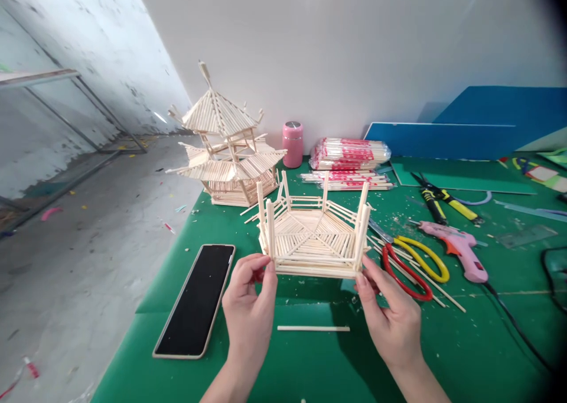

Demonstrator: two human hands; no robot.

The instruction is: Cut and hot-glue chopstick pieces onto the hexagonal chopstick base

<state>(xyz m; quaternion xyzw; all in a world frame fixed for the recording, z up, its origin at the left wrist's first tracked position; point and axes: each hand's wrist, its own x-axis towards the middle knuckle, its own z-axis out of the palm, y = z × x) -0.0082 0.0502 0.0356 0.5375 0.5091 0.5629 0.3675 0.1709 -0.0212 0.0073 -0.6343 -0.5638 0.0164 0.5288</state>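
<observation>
Between my two hands is a six-sided pavilion base (315, 240) built from thin wooden sticks, with a slatted floor, low railings and upright corner posts. My left hand (250, 299) pinches its near left corner between thumb and fingers. At the near right corner, my right hand (390, 314) grips it the same way. The base is tilted so its floor faces me. Below it, a single cut stick (313, 328) lies on the green tabletop. Behind to the left stands a stick pagoda model (233, 149) with two roof tiers and a spire.
A phone (195, 301) lies left. Rightward are scissors with red and yellow handles (423, 258), loose sticks, a pink glue gun (460, 249) with a cord, and yellow-black pliers (447, 199). Behind stand a pink flask (293, 145) and wrapped stick bundles (348, 158). The table's edge (146, 285) runs along the left.
</observation>
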